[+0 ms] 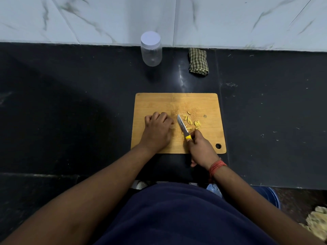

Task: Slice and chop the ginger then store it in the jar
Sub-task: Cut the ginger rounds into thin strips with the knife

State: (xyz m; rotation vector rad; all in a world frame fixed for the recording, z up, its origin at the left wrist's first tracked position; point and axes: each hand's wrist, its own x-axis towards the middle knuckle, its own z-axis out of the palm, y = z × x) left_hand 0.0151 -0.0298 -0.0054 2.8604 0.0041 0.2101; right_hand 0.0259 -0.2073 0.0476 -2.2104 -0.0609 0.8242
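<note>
Both hands on the board (159,101): right hand (200,147) grips knife (183,127); left hand (157,129) curled, contents hidden

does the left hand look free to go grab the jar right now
Probably yes. The left hand rests curled on the board, apparently holding nothing, and the counter between it and the jar is bare. The jar stands capped at the back wall, so it would take a forward stretch.
</note>
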